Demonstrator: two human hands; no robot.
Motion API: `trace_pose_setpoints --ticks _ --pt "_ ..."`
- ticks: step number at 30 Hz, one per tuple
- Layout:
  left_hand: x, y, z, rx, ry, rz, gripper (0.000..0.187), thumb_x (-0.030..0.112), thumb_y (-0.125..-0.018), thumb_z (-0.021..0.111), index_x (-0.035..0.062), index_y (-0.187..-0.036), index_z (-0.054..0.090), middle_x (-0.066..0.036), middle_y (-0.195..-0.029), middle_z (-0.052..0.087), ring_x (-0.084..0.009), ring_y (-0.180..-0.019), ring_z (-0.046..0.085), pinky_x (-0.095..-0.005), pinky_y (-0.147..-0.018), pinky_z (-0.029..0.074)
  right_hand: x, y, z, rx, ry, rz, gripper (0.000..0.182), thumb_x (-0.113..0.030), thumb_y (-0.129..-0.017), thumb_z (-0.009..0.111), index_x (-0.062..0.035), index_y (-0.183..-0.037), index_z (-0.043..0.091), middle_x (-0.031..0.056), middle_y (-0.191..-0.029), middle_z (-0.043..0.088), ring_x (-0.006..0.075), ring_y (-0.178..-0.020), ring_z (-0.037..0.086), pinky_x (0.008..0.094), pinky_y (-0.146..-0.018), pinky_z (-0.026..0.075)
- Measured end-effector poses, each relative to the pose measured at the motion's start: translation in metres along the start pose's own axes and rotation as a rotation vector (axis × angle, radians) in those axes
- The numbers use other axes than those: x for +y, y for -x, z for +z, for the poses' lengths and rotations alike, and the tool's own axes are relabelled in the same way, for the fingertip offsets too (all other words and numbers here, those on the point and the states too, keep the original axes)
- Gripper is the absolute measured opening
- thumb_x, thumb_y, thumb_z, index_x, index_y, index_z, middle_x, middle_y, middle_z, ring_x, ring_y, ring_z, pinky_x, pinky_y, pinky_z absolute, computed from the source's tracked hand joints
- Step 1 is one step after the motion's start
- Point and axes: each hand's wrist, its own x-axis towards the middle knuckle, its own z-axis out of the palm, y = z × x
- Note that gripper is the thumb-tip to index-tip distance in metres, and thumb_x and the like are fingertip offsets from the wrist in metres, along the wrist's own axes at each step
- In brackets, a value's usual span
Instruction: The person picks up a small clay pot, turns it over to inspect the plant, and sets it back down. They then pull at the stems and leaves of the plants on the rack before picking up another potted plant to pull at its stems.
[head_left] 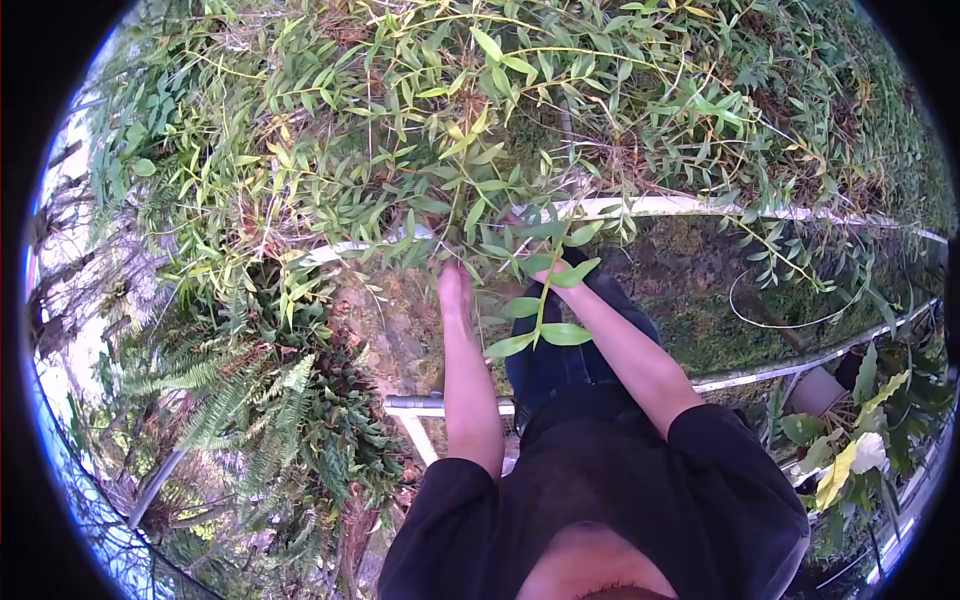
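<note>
Both arms reached up into a mass of leafy stems.

The left hand (455, 290) stretched straight toward twelve o'clock, forearm bare, its fingers buried among the leafy stems (470, 170), so whether it was open or clenched could not be told. The right hand (545, 268) angled in from four o'clock and was mostly covered by a green sprig (540, 310) with broad, smooth, pointed leaves; its grip was likewise hidden. The foliage overhead was narrow-leaved and wiry, tangled on thin yellowish stalks. A pale metal pipe (660, 206) curved across behind it. Feathery ferns (250, 400) hung at eight o'clock. Black sleeves (720, 450) covered the upper arms.
</note>
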Motion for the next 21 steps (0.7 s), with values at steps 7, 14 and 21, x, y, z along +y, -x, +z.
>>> trace_pose_setpoints --ticks 7,14,21 --pt "0.012 0.000 -0.011 0.009 0.021 -0.100 0.041 0.010 -0.102 0.052 0.0059 -0.142 0.044 -0.009 -0.130 0.058 -0.0216 -0.113 0.058 -0.0391 -0.095 0.052 0.003 0.014 -0.013 -0.045 -0.046 0.041 0.041 -0.029 -0.099 0.060 -0.0060 -0.132 0.050 0.0092 -0.121 0.060 0.0209 -0.108 0.060 0.0363 -0.092 0.051" --pt "0.012 -0.010 -0.023 0.009 0.064 -0.155 0.040 0.013 -0.102 0.055 0.0049 -0.140 0.047 -0.009 -0.131 0.058 -0.0203 -0.112 0.059 -0.0380 -0.093 0.053 0.039 0.022 -0.032 -0.121 -0.106 0.039 0.046 -0.029 -0.100 0.059 -0.0064 -0.138 0.048 0.0107 -0.131 0.058 0.0230 -0.118 0.059 0.0395 -0.100 0.051" --pt "0.006 -0.016 -0.035 -0.048 0.092 -0.147 0.042 0.016 -0.100 0.060 0.0044 -0.139 0.048 -0.009 -0.132 0.058 -0.0199 -0.109 0.060 -0.0393 -0.090 0.054 -0.016 0.039 -0.047 -0.088 -0.355 0.064 0.046 -0.032 -0.100 0.058 -0.0046 -0.136 0.047 0.0119 -0.134 0.056 0.0239 -0.121 0.058 0.0419 -0.102 0.051"
